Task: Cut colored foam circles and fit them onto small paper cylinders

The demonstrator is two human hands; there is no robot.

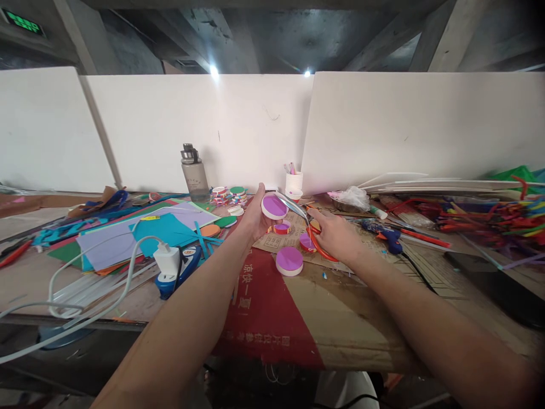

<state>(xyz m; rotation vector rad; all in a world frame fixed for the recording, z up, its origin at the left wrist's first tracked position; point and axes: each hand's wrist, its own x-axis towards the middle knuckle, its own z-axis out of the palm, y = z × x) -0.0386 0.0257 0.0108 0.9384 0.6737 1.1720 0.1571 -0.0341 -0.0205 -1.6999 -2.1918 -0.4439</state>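
Purple-topped disc [274, 206] pinched in left hand [256, 218] fingertips, raised above cardboard [340, 318]. Right hand [336, 236] grasps orange-handled scissors [307, 224], blades at disc rim — just beside left fingers. Risk: blade slips, nicks fingertip; loose pinch drops disc onto second disc [289, 261] below.

Workbench [25, 272] carries flattened cardboard [340, 307], coloured paper sheets [128, 238], purple-topped disc [289, 261].

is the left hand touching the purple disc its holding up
Touching: the head view shows the left hand wrapped around the rim of the raised purple disc, with no gap.
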